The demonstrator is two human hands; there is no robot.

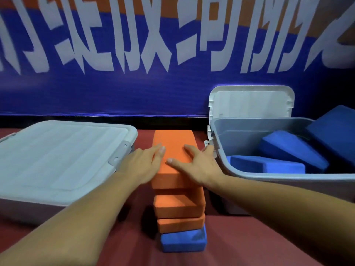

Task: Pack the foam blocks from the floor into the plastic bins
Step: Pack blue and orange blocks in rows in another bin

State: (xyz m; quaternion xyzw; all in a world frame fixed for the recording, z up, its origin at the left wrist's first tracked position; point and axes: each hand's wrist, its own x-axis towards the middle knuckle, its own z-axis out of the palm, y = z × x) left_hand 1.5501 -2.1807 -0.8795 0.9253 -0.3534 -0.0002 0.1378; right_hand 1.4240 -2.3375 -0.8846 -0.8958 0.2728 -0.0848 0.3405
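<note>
A stack of foam blocks stands on the red floor between two bins. Its top orange block [173, 148] has my left hand [143, 163] against its left side and my right hand [194, 164] over its right side, thumb lying on top. Below it sit a second orange block [177, 205], a third orange block [179, 224] and a blue block [182, 241] at the bottom. The open grey bin [269, 176] on the right holds three blue foam blocks [288, 150]. A closed bin with a white lid [57, 158] sits on the left.
The open bin's white lid [249, 101] leans upright against the blue banner wall [115, 93] behind it. Red floor [240, 237] shows in front of the stack and between the bins.
</note>
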